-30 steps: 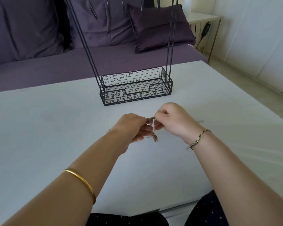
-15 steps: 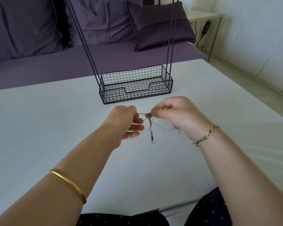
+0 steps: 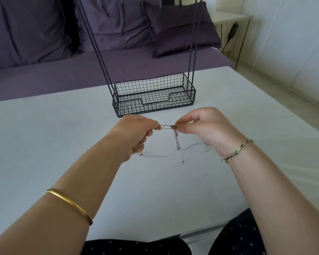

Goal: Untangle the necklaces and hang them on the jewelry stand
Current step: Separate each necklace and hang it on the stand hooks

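Observation:
A tangle of thin necklaces (image 3: 175,137) hangs between my two hands above the white table (image 3: 44,144). My left hand (image 3: 134,133) pinches one end of a short taut stretch of chain. My right hand (image 3: 203,127) pinches a small knot at the other end. Loose strands droop from the knot, one loop trailing left under my left hand, another curving right under my right wrist. The black wire jewelry stand (image 3: 153,94) stands just beyond my hands, its basket empty and its tall rods running out of the top of the view.
A purple sofa (image 3: 63,67) with cushions lies behind the table. A small white side table (image 3: 232,17) with a cable stands at the back right. A pale floor and wall lie to the right.
My hands have moved apart and slightly away from me, stretching a short length of chain taut between them. More loose strands now hang free below the knot.

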`<state>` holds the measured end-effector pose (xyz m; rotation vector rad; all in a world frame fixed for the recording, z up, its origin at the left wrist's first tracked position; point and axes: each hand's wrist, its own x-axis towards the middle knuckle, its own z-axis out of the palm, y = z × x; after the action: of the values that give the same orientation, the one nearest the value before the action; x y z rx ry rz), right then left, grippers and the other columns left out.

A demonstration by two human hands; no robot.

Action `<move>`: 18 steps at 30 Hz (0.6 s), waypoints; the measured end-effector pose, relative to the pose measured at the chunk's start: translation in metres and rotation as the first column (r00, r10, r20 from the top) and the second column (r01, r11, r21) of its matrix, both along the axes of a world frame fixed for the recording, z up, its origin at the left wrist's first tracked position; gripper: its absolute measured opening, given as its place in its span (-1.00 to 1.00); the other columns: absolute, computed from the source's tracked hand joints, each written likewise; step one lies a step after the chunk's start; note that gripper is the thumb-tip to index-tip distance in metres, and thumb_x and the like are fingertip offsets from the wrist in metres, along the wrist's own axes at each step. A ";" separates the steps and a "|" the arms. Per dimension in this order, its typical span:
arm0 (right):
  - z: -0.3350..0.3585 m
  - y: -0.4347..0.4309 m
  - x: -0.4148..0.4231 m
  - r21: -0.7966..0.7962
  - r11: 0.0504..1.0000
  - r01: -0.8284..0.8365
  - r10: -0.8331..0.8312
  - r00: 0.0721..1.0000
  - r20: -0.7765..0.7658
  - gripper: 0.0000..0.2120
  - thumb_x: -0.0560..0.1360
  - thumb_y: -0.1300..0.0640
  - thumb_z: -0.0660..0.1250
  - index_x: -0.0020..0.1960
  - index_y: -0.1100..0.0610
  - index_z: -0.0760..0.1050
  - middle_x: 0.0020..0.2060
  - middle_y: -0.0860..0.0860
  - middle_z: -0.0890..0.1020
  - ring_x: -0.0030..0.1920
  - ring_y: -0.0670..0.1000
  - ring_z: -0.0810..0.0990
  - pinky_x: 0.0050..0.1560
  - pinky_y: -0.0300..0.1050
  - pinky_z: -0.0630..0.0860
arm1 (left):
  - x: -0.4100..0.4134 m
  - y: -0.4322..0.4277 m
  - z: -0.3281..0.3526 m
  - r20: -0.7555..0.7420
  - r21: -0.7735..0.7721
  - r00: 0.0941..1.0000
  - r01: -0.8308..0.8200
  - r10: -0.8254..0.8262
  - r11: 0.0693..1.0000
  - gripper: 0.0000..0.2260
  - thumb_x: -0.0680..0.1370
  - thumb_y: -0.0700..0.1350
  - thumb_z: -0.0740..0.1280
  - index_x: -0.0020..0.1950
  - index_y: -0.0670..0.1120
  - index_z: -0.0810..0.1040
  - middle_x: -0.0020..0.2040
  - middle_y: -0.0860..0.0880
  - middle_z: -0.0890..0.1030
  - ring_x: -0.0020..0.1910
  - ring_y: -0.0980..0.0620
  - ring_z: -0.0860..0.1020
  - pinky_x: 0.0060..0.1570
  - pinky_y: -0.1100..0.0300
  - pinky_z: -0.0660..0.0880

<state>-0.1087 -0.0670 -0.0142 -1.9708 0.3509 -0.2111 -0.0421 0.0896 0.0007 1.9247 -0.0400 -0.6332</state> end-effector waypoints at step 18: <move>-0.011 -0.008 0.004 -0.148 0.989 -0.007 -0.021 0.982 -0.188 -0.88 0.42 0.16 0.44 -0.21 0.21 0.63 -0.52 0.00 0.42 -0.61 -0.11 0.27 -0.66 -0.38 0.15 | 0.028 0.054 -0.018 -0.015 0.391 0.992 -0.107 0.122 0.914 -0.93 0.50 -0.29 0.28 -0.18 -0.18 0.45 -0.41 -0.08 0.40 -0.53 0.05 0.32 -0.63 0.43 0.17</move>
<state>-0.1045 -0.0746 -0.0252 -2.1435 0.4765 -0.0553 -0.0138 0.1433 -0.0174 2.2777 0.2402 -0.6336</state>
